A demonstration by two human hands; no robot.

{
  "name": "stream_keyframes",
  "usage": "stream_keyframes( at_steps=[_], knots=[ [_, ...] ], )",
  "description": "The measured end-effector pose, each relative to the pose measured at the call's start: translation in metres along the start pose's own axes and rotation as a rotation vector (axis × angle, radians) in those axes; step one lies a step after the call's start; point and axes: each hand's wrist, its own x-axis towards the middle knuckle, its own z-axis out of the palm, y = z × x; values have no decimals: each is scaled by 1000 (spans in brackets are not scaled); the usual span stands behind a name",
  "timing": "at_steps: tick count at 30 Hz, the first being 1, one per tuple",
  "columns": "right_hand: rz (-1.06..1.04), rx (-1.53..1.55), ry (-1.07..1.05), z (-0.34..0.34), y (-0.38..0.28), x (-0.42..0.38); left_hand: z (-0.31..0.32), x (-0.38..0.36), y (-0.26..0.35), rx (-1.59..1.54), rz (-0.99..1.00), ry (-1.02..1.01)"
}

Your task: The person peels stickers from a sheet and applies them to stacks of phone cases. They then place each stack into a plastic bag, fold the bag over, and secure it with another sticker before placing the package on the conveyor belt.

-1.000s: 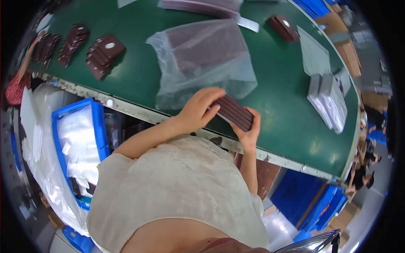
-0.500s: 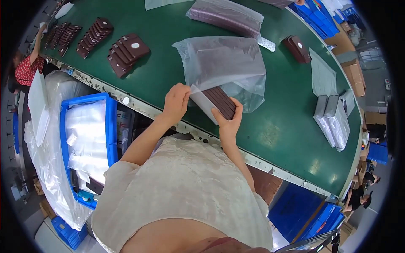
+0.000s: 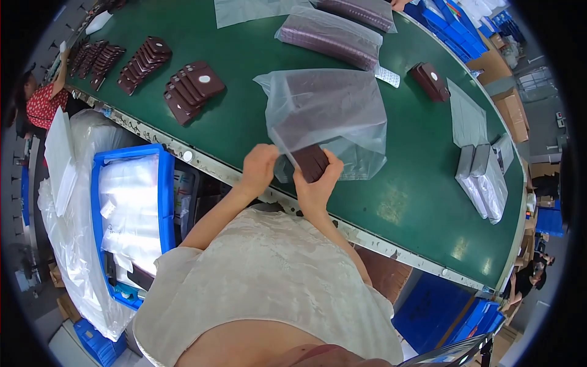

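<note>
A clear plastic bag (image 3: 327, 104) lies on the green table with dark brown pieces inside it. At its near opening, a stack of dark brown pieces (image 3: 310, 162) sits partly under the plastic, its near end gripped between the thumb and fingers of my right hand (image 3: 317, 183). My left hand (image 3: 259, 168) is closed at the bag's left near edge, pinching the plastic. Beyond the bag lies a filled clear bag (image 3: 330, 38) of brown pieces.
Brown pieces stand in fanned stacks (image 3: 191, 90) at the left, and a small brown stack (image 3: 430, 81) lies at the right. Silvery wrapped packs (image 3: 482, 177) rest near the right edge. A blue crate (image 3: 164, 202) with plastic bags is below left. A person in red (image 3: 46, 109) is far left.
The brown stack has gone further into the bag, with my right hand now at its near end and moved left. The whole table view has shifted slightly down.
</note>
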Motion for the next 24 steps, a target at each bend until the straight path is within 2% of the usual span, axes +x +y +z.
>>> stream_keyframes(
  at_steps=[2,5,7,10,11,14,17,24],
  knots=[
    [23,-74,-3,3,-2,-1,1,-11,5,26,42,-47],
    [-19,-37,5,13,18,-6,13,-32,0,-108,-57,-210],
    [-38,-26,4,6,22,-12,15,-34,4,-101,-90,-199],
    [-81,77,-199,-17,20,-19,6,-24,3,-64,-143,-172],
    [-83,77,-202,-22,23,-18,1,-20,6,2,-126,-189],
    [-171,-311,-304,-35,34,-19,-3,-22,10,137,-120,-214],
    [-177,-285,-251,-20,30,-10,-6,-22,6,2,-58,-322],
    [-198,-247,-247,6,29,0,-17,-14,-11,-3,-31,-305]
  ],
)
